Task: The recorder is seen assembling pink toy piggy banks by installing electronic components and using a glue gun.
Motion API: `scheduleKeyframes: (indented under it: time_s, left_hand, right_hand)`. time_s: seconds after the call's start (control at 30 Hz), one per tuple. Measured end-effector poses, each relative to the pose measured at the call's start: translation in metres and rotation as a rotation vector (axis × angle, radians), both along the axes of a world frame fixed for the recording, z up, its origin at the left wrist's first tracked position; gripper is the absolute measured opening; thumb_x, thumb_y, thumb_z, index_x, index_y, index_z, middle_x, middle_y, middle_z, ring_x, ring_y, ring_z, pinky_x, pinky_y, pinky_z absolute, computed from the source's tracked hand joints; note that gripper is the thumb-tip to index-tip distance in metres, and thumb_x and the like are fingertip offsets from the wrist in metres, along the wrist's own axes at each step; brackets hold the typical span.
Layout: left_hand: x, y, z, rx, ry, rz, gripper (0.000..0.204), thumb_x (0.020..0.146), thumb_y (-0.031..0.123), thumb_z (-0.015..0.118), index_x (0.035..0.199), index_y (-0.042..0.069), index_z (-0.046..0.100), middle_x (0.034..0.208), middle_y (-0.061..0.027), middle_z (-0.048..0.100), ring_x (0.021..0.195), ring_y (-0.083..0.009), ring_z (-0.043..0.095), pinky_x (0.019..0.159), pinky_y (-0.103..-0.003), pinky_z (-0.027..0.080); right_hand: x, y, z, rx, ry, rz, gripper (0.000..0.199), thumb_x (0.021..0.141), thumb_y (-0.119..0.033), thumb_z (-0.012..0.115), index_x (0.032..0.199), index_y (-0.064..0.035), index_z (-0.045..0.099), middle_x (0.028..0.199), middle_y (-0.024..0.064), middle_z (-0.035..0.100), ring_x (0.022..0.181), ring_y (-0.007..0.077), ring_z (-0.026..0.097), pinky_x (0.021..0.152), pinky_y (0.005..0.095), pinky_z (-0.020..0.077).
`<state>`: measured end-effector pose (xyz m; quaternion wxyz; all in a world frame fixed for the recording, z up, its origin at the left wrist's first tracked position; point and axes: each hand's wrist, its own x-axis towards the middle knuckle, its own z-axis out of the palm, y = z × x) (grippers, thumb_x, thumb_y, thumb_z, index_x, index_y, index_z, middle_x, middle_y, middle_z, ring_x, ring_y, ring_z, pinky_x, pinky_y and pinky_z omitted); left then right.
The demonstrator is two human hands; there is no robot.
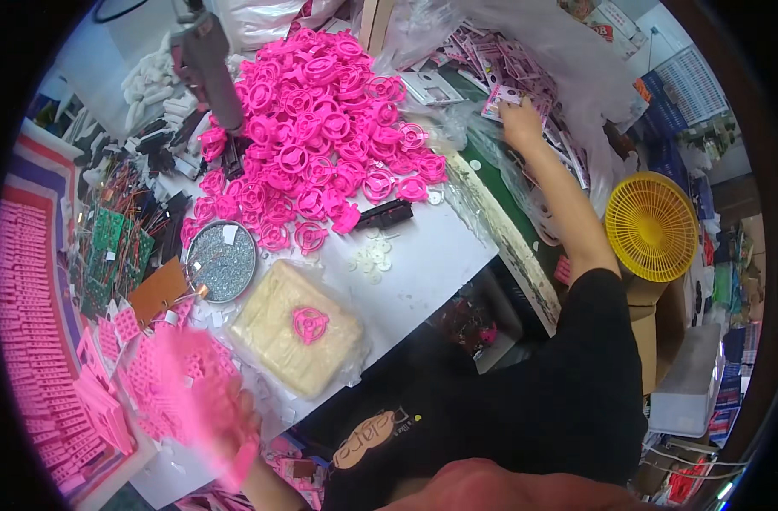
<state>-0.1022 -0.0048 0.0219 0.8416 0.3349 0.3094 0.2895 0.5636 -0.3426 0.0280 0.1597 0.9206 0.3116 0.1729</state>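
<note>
At the lower left, my left hand point(242, 417) is closed on a pink plastic panel point(189, 383), which is smeared by motion. My right arm stretches to the far right, where my right hand point(520, 121) pinches a small white and pink printed piece point(501, 100) at a heap of similar printed pieces point(483, 60). Between my hands a wrapped cream-coloured block point(274, 336) lies on the white table, and a pink wheel-shaped part point(310, 324) rests on top of it.
A big pile of pink wheel-shaped parts point(308, 128) covers the table's back. Beside it are a round tray of small metal screws point(222, 260), green circuit boards point(116, 251), a black part point(383, 216) and pale discs point(374, 257). An electric screwdriver point(206, 72) hangs above. A yellow basket point(651, 226) stands right.
</note>
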Motion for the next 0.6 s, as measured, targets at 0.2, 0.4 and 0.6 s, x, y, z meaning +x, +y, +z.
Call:
scheduleKeyframes:
  time_s: [0.2, 0.4, 0.6]
  left_hand:
    - [0.035, -0.029, 0.025, 0.296, 0.279, -0.025, 0.051, 0.100, 0.003, 0.052, 0.150, 0.003, 0.042, 0.128, -0.0115, 0.061, 0.088, -0.0088, 0.062, 0.063, -0.015, 0.044]
    - [0.053, -0.041, 0.035, 0.276, 0.218, 0.034, 0.036, 0.101, 0.004, 0.052, 0.136, 0.000, 0.053, 0.127, -0.0103, 0.059, 0.104, -0.0139, 0.060, 0.084, -0.024, 0.050]
    - [0.064, -0.052, 0.040, 1.188, 0.468, 0.126, 0.045, 0.101, 0.023, 0.054, 0.138, -0.003, 0.052, 0.131, -0.0151, 0.055, 0.121, -0.0235, 0.053, 0.103, -0.036, 0.042]
  right_hand:
    - [-0.037, 0.013, 0.063, 0.656, -0.076, 0.171, 0.027, 0.086, -0.009, 0.066, 0.113, -0.0132, 0.071, 0.101, 0.0129, 0.071, 0.097, 0.0298, 0.066, 0.084, 0.0431, 0.0541]
    - [-0.182, 0.083, 0.081, 1.527, 0.909, 0.274, 0.031, 0.090, -0.011, 0.074, 0.118, -0.0010, 0.067, 0.093, -0.0001, 0.070, 0.076, 0.0072, 0.061, 0.064, 0.0254, 0.0487]
    - [-0.310, 0.144, 0.086, 1.203, 1.592, 0.424, 0.038, 0.088, -0.010, 0.076, 0.123, -0.0018, 0.063, 0.090, -0.0011, 0.067, 0.071, 0.0048, 0.062, 0.051, 0.0192, 0.0444]
